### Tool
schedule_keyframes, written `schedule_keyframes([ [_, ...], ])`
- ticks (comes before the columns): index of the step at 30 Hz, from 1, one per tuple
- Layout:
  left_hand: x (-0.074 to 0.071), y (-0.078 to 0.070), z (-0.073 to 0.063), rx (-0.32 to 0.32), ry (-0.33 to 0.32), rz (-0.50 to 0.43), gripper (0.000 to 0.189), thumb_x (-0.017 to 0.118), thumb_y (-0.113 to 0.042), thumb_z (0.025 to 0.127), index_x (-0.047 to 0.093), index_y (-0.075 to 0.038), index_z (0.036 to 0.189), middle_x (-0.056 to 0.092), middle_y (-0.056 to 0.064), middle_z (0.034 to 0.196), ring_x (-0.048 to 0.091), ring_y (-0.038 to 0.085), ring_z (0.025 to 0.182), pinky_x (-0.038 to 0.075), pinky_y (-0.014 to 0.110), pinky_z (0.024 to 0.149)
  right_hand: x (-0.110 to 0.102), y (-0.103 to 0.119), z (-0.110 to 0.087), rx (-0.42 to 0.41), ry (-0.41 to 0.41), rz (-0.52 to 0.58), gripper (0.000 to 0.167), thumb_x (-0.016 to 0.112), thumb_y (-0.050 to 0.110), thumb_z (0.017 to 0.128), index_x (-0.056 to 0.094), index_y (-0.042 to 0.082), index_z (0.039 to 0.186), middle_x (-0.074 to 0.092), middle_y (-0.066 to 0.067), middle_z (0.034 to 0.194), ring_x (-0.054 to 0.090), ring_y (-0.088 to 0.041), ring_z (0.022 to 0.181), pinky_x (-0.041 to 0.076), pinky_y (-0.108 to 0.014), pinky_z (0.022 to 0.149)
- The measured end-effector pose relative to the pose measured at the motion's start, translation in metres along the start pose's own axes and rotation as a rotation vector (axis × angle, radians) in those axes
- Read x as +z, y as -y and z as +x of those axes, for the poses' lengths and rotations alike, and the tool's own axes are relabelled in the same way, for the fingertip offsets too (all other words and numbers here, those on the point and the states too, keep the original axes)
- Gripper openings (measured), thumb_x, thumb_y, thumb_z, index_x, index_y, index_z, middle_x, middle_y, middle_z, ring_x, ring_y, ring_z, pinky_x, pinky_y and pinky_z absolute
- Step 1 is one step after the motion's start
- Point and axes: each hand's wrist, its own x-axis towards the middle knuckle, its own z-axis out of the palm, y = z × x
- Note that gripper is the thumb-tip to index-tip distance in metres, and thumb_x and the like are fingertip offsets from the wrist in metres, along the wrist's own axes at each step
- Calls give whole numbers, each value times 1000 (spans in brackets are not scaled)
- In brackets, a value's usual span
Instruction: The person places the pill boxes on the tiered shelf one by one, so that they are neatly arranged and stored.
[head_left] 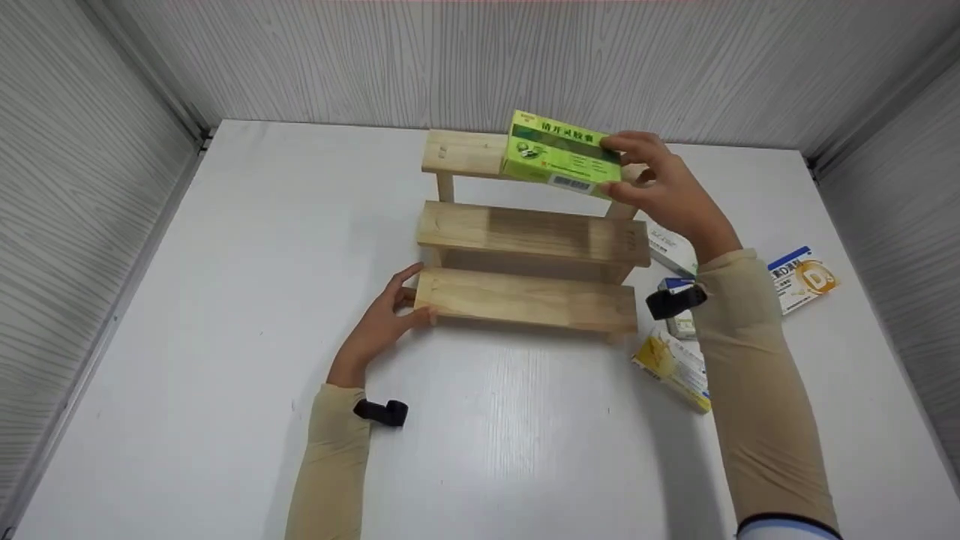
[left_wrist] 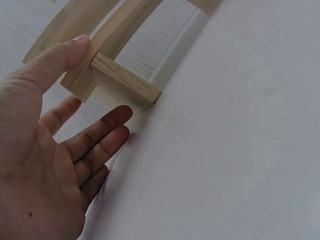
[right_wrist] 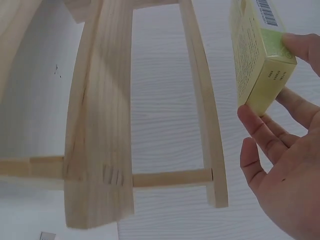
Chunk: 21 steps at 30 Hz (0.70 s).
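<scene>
A: Give me the big things first.
B: A white table (head_left: pixel 517 450), and on it a three-step wooden rack (head_left: pixel 525 231).

A: And the hands?
B: At the near left, the left hand (head_left: pixel 382 322) grips the left end of the near shelf (head_left: pixel 525 300), thumb on one side, forefinger on the other. At the far right, the right hand (head_left: pixel 667 184) pinches the right end of a green box (head_left: pixel 559 154) between thumb and fingers.

A: Where is that box exactly?
B: Tilted, over the right part of the far shelf (head_left: pixel 469 154); I can't tell whether they touch. Smaller-looking cartons lie to the right of the rack, among them a yellow-and-white box (head_left: pixel 675 371) and an orange-and-blue box (head_left: pixel 801 281).

A: Which step is this?
B: Setting the green box on the far shelf, I'd judge, with the rack steadied. The next move probably calls for levelling it, lowering it and loosening the pinch.

A: What do the wrist views add?
B: The right one shows the box's pale printed side (right_wrist: pixel 250 60) and stamped end (right_wrist: pixel 274 82), which the head view hides. The left one shows the remaining fingers (left_wrist: pixel 102 150) spread loosely by the rack's leg (left_wrist: pixel 125 80).
</scene>
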Motion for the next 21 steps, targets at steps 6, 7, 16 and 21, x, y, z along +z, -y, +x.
schedule_keyframes([
  [6, 1, 2, -1, -6, 0, 2, 81, 72, -36, 86, 26, -31, 152, 57, 17, 127, 53, 28, 120, 29, 49, 111, 17, 7, 21, 1, 55, 42, 56, 64, 24, 91, 46, 15, 144, 35, -1, 149, 43, -19, 122, 39, -31, 91],
  [7, 1, 2, -1, -10, -1, 7, 82, 73, -37, 86, 26, -31, 152, 57, 17, 127, 53, 28, 120, 29, 49, 111, 19, 9, 25, 0, 61, 44, 56, 65, 24, 91, 46, 14, 144, 35, -1, 149, 43, -20, 122, 40, -31, 92],
  [16, -2, -1, -1, -16, -1, 24, 83, 73, -37, 86, 25, -29, 153, 57, 16, 126, 54, 28, 117, 34, 45, 105, 40, 22, 49, -2, 101, 49, 58, 65, 26, 90, 46, 16, 144, 34, 2, 149, 42, -16, 123, 40, -32, 93],
  [21, -2, -4, -2, -5, 0, 23, 82, 73, -34, 86, 25, -29, 153, 58, 17, 126, 55, 27, 116, 34, 45, 105, 49, 25, 57, 1, 109, 99, 56, 65, 22, 91, 46, 15, 143, 33, 1, 149, 43, -15, 121, 42, -28, 90],
])
